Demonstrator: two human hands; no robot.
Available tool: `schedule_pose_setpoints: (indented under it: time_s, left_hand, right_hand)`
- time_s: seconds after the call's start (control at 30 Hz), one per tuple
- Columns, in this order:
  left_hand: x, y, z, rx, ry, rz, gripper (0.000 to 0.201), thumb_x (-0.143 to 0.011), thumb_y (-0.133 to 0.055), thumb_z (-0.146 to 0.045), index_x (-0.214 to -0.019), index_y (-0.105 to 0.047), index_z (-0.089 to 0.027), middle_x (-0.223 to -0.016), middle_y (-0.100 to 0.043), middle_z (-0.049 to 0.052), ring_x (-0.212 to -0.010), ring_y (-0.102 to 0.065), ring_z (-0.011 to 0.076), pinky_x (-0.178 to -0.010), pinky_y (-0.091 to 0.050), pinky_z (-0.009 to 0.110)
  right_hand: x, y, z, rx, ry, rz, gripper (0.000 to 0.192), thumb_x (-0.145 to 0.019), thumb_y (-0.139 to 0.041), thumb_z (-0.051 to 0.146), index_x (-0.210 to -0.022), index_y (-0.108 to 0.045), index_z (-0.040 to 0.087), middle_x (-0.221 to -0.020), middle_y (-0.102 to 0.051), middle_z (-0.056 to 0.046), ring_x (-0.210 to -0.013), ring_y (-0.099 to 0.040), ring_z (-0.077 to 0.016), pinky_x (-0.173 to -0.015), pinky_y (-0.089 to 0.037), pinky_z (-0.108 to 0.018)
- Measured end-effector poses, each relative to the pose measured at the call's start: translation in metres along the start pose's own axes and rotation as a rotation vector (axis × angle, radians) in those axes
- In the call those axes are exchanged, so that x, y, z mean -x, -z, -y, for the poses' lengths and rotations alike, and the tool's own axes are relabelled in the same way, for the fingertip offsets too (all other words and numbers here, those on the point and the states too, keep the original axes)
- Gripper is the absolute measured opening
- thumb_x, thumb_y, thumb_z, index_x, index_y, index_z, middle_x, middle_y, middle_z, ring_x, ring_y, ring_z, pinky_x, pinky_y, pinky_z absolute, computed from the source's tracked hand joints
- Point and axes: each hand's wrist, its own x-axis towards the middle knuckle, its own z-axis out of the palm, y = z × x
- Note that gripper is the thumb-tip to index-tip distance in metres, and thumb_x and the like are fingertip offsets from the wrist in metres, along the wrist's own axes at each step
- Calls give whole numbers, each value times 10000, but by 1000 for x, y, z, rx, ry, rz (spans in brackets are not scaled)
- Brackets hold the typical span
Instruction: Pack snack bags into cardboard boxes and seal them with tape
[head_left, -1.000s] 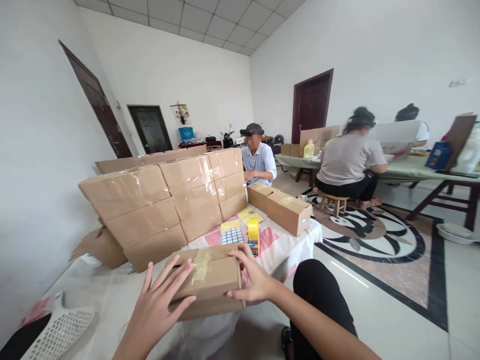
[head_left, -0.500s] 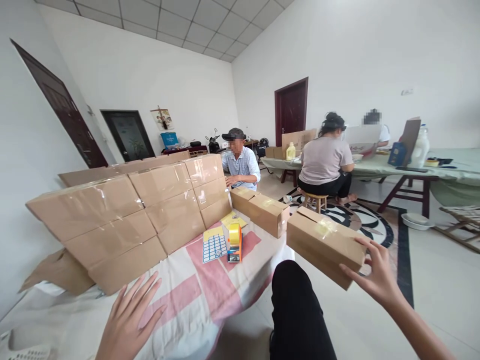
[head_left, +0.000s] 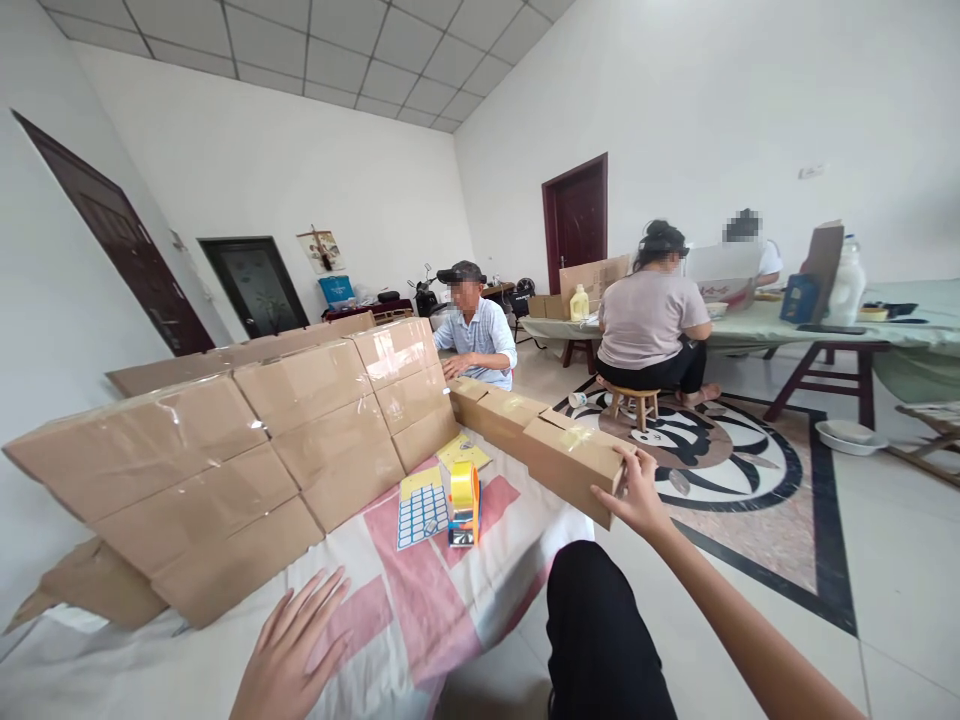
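My right hand (head_left: 637, 492) grips the near end of a long cardboard box (head_left: 559, 462), thumb on the side and fingers over the top. That box lies at the right edge of the cloth-covered table, end to end with another cardboard box (head_left: 504, 415) beyond it. Clear tape crosses its top. My left hand (head_left: 296, 640) is open, fingers spread over the pink and white cloth (head_left: 442, 610), with nothing in it. Between the hands stand an orange tape dispenser (head_left: 465, 505) with yellow tape and a sheet of blue-bordered labels (head_left: 421, 512).
Stacked cardboard boxes (head_left: 322, 430) wall off the table's left side. Across the table's far end a person in a light shirt (head_left: 484, 335) touches the box row. Another person (head_left: 652, 310) sits on a wooden stool (head_left: 636, 400) beside a green-covered table (head_left: 922, 320).
My right hand has moved the cardboard box left and away from me, up against the row at the table edge. The left hand stays open over the cloth; the view has shifted slightly.
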Motion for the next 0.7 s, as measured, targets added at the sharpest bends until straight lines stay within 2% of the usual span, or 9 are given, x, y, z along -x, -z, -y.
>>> schedule_pose_setpoints:
  time_s: [0.13, 0.23, 0.33, 0.47, 0.6, 0.7]
  left_hand:
    - [1, -7, -1, 14, -4, 35, 637, -907, -576, -399, -1527, -439, -340, -1418, -643, 4, -1289, -605, 243, -1187, -306, 360]
    - [7, -10, 0, 33, 15, 60, 628, -907, -586, -385, -1519, -455, -331, -1436, -629, 3, -1310, -589, 239, -1192, -298, 358]
    - [16, -11, 4, 30, 49, 84, 608, -915, -583, -391, -1509, -472, -325, -1446, -621, 11, -1321, -579, 242, -1181, -318, 366]
    - [27, -6, 12, 3, 88, 86, 573, -924, -570, -383, -1489, -498, -317, -1449, -618, 12, -1319, -584, 242, -1141, -372, 368]
    - [37, 1, 20, 5, 105, 74, 538, -926, -575, -401, -1453, -536, -298, -1428, -636, 19, -1293, -604, 240, -1123, -396, 358]
    - [58, 7, 29, 80, 255, 64, 483, -926, -557, -431, -1387, -597, -291, -1378, -671, 38, -1254, -633, 253, -1075, -462, 373]
  right_hand:
    - [-24, -28, 6, 8, -20, 59, 872, -766, -685, 614, -1462, -336, 220, -1440, -255, -183, -1426, -312, -387, -1175, -343, -550]
    - [-38, -53, 13, 33, -69, 93, 914, -774, -674, 637, -1492, -307, 209, -1495, -189, -201, -1466, -247, -414, -1149, -367, -559]
    - [-48, -79, 25, 34, -132, 113, 932, -805, -642, 637, -1539, -235, 231, -1561, -108, -209, -1494, -178, -448, -1116, -371, -597]
    - [-59, -107, 46, 1, -164, 142, 970, -828, -647, 589, -1581, -160, 218, -1597, -73, -235, -1521, -108, -458, -1118, -352, -597]
    - [-74, -115, 68, -13, -194, 204, 1045, -807, -685, 572, -1603, -125, 192, -1635, -16, -253, -1551, -71, -452, -1151, -322, -576]
    - [-69, -109, 82, -23, -220, 202, 1164, -770, -699, 620, -1614, -48, 152, -1662, -3, -280, -1563, -56, -456, -1182, -269, -603]
